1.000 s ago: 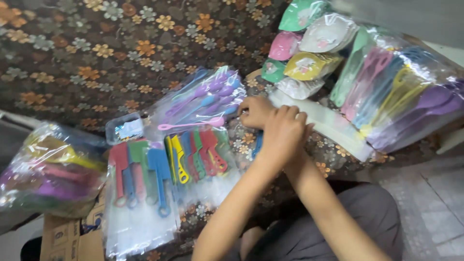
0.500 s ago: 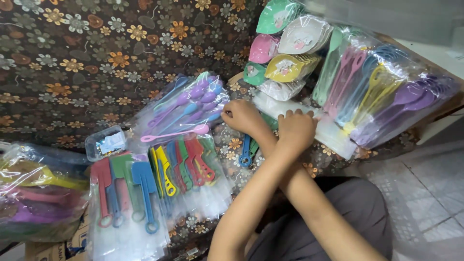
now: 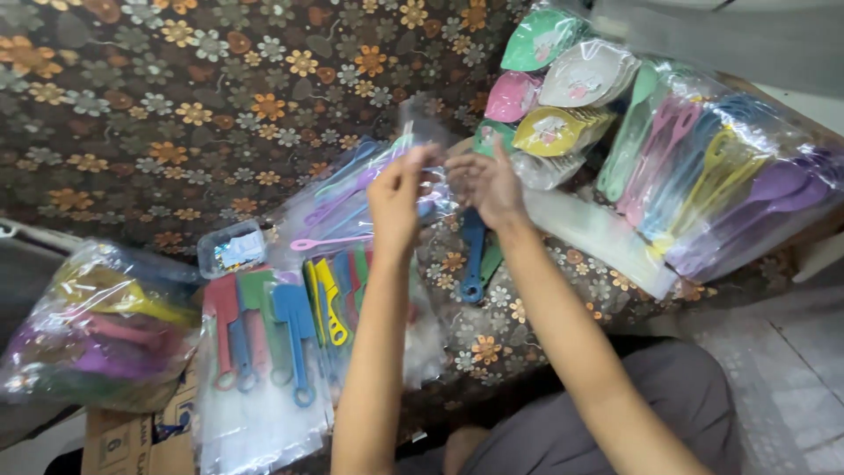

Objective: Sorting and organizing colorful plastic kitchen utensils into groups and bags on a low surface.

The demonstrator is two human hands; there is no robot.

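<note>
a dark floral cloth (image 3: 176,114) covers the surface, tiled floor (image 3: 782,387) at right. left hand (image 3: 396,198) and right hand (image 3: 488,185) both pinch a thin clear bag (image 3: 420,123), raised above the combs (image 3: 290,317).

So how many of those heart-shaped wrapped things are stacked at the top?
5 show: green on top, white right of it, pink below, yellow under the white, and a green one half hidden. More may lie behind.
</note>
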